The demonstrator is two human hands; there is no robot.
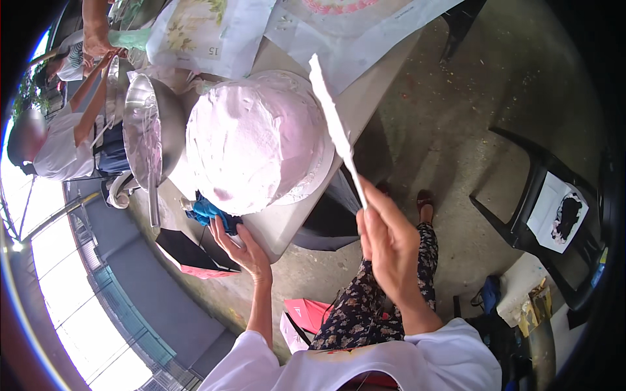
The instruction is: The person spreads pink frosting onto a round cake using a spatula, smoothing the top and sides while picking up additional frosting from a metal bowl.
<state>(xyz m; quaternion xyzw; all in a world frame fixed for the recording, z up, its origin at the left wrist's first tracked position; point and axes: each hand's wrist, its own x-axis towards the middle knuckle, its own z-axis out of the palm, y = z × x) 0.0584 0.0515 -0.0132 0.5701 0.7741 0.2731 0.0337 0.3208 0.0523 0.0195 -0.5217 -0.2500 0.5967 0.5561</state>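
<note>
Pink-frosted cake (pixel 251 140) on surface (pixel 365 98), at 11 o'clock from right hand (pixel 388 244), which pinches a scraper (pixel 334 124), long axis 11–5. Left hand (pixel 238 244) open, touching the cake base, nearer.

Daylight floods in from the left — the windows (pixel 98 313) there blow out to white glare. The fisheye bends edges, the rim darkens to black, and focus stays slightly soft.
</note>
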